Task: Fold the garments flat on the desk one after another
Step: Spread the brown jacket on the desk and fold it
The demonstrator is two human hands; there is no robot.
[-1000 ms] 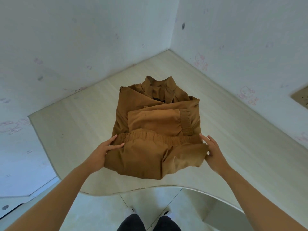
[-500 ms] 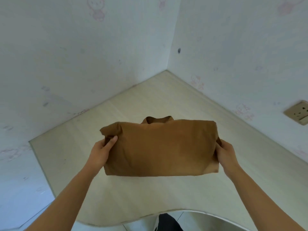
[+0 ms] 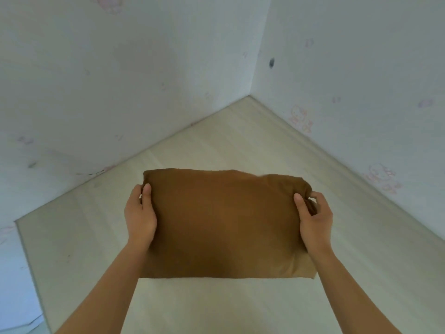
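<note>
A brown garment [image 3: 224,222], folded into a flat rectangle, lies in the middle of the pale wooden desk [image 3: 228,136]. My left hand [image 3: 139,213] grips its left edge, thumb on top and fingers tucked underneath. At the right edge my right hand [image 3: 313,213] holds the far corner, thumb on top, fingers curled round the bunched fabric. The collar and sleeves are hidden inside the fold.
The desk fits into a corner between two pale walls [image 3: 120,80] printed with faint pink cartoon figures. A small dark hole [image 3: 271,63] marks the right wall. The desk's left edge [image 3: 26,249] drops off at the lower left.
The lower half of the garment was folded up over the collar into a closed rectangle. Both hands moved from the hem to the side edges, and the bundle came down onto the desk.
</note>
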